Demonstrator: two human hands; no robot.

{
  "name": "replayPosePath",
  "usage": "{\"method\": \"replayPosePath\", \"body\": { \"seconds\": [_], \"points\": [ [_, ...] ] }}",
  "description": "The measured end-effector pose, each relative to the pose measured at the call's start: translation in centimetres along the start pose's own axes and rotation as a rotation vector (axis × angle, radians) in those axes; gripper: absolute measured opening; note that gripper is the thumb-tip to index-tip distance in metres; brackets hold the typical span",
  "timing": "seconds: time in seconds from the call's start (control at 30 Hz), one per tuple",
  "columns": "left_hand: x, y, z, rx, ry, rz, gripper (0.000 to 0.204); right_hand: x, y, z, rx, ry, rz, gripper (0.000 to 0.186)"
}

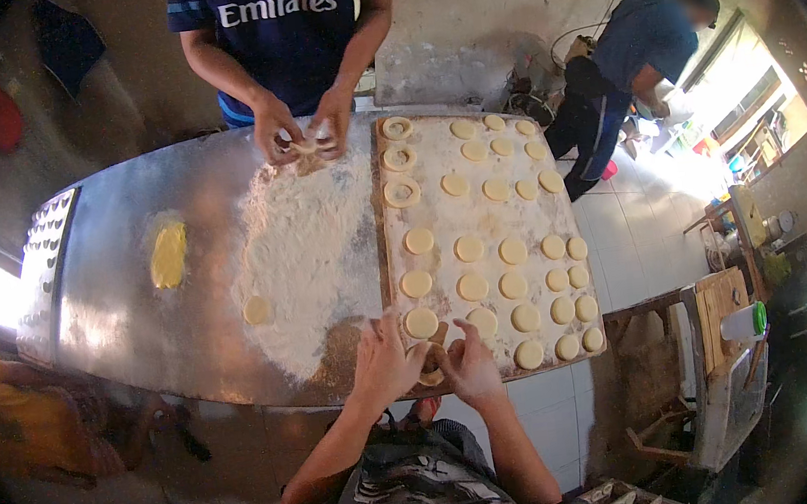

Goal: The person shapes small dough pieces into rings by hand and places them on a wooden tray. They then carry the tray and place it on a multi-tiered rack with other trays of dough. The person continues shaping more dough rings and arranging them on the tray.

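At the near left corner of the floured board [435, 219], my left hand [383, 364] and my right hand [473, 371] come together over a dough ring [431, 377]. Their thumbs and fingers close on its edge from both sides, hiding much of it. Just beyond my fingers lies a flat dough round [421, 324], and another dough round [482, 322] sits beyond my right hand. Several more pale rounds are laid in rows across the board. Finished-looking dough rings [402, 193] line its far left edge.
Across the metal table [120, 272], a co-worker's hands [304, 144] hold a piece of dough above spread flour [294, 244]. A yellow slab [168, 255], a lone dough round [256, 311] and a tray [49, 265] lie leftward. Another person [635, 70] bends at the far right.
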State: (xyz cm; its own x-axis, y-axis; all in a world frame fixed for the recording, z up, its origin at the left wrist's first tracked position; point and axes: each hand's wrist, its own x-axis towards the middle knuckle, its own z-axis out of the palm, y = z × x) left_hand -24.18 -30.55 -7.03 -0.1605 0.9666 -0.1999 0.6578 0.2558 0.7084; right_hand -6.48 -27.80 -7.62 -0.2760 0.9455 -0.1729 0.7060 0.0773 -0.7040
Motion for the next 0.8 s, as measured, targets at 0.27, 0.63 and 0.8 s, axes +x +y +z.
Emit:
{"method": "replayPosePath", "body": {
  "seconds": [0.27,0.63,0.8],
  "points": [
    [-0.4,-0.1,1.1,0.049,-0.115,0.02,0.079,-0.4,0.2,0.0,-0.048,0.122,0.041,0.061],
    [4.1,-1.6,-0.7,-0.131,0.01,0.286,0.034,6.2,-0.8,-1.3,-0.128,0.184,0.09,0.032],
    [0.4,-9.1,-9.5,-0.204,0.14,0.071,0.039,11.0,-10.1,7.0,0.261,-0.188,-0.204,0.039]
  ]
}}
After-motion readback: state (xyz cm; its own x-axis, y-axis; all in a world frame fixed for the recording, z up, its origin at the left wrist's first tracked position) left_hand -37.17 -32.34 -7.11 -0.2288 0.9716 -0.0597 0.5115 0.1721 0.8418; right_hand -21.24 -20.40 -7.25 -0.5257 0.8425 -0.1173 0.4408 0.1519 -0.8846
